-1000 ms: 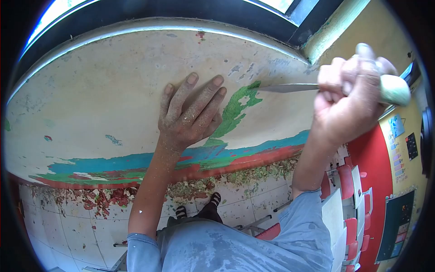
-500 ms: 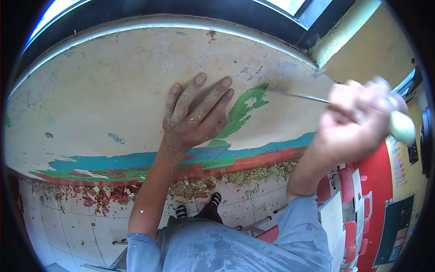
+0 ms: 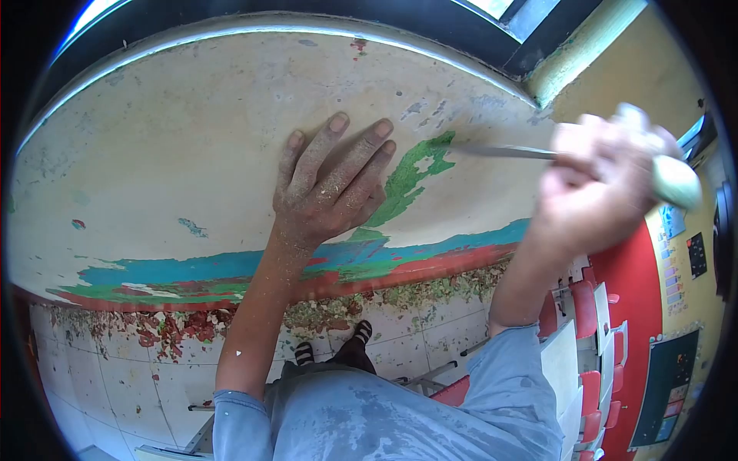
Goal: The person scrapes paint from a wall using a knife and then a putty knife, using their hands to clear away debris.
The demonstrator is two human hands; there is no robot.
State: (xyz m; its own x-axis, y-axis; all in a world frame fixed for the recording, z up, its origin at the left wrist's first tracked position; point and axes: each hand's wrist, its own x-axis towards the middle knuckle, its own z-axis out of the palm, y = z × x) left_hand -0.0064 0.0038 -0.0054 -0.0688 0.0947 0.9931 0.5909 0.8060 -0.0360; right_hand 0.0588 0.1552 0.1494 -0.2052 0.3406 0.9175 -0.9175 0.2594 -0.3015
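My left hand (image 3: 330, 184) lies flat on the pale window ledge (image 3: 192, 154), fingers spread and dusty. Just right of it, a patch of green paint (image 3: 403, 184) clings to the surface, ragged at its edges. In the air at the right, my right hand (image 3: 603, 173) is closed around the pale green handle (image 3: 676, 183) of a scraper, partly blurred. The scraper's thin metal blade (image 3: 507, 151) points left, its tip at the upper right edge of the green patch. Whether the tip presses on the paint is hard to tell.
Blue, green and red paint layers (image 3: 184, 270) run along the ledge's front edge. Paint flakes (image 3: 188, 330) litter the tiled floor below. A dark window frame (image 3: 307, 19) borders the far side. Red chairs (image 3: 590, 392) and white tables (image 3: 560, 361) stand at lower right.
The view has shifted slightly. My right hand and the scraper have moved a little, with the blade still at the green patch's upper end. My left hand stays in place on the ledge.
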